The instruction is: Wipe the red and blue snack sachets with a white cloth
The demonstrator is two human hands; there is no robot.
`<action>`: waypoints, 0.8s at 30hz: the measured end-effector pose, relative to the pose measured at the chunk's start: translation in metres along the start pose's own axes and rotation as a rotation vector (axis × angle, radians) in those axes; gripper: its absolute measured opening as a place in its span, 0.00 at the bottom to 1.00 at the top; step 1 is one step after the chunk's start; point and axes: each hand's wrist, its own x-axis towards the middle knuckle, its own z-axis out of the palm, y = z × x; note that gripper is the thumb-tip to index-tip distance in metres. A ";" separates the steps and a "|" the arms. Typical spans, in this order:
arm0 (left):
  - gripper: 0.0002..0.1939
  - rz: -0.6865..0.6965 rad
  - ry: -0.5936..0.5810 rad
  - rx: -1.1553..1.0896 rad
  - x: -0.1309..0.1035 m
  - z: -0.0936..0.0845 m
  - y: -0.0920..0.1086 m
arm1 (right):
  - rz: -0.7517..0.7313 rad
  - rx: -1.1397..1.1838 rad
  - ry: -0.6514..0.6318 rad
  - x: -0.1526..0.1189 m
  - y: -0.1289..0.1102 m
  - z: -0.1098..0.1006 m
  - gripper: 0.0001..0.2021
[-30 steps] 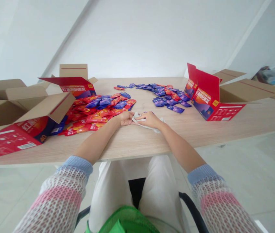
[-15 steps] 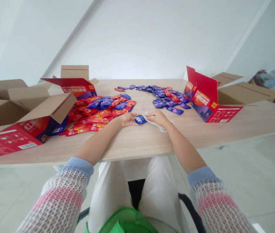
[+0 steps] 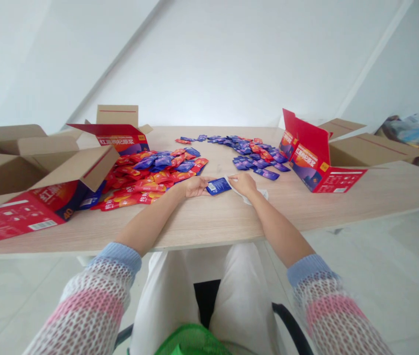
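Observation:
Between my hands, just above the table, is a blue sachet (image 3: 219, 186) with a white label patch at its left end. My left hand (image 3: 196, 187) pinches that left end. At the sachet's right end, my right hand (image 3: 244, 184) is closed on a white cloth or tissue (image 3: 247, 199), part of which trails below the fingers onto the table. The cloth touches or nearly touches the sachet's right edge. To the left lies a heap of red and blue sachets (image 3: 150, 185). Farther off to the right spreads a looser group of mostly blue sachets (image 3: 256, 154).
An open red carton (image 3: 39, 212) stands at the left, with another red carton (image 3: 121, 140) behind the heap. A third open carton (image 3: 316, 165) is on the right. The wooden table (image 3: 202, 227) ends near my lap. Plastic-wrapped items (image 3: 416, 130) lie at the far right.
My right hand has moved slightly right with the white cloth, so more of the blue sachet shows. My left hand keeps its pinch. The view has tilted up a little.

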 end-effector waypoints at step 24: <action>0.20 -0.018 -0.013 -0.032 0.005 -0.007 -0.002 | -0.305 0.292 -0.228 -0.007 -0.006 -0.003 0.15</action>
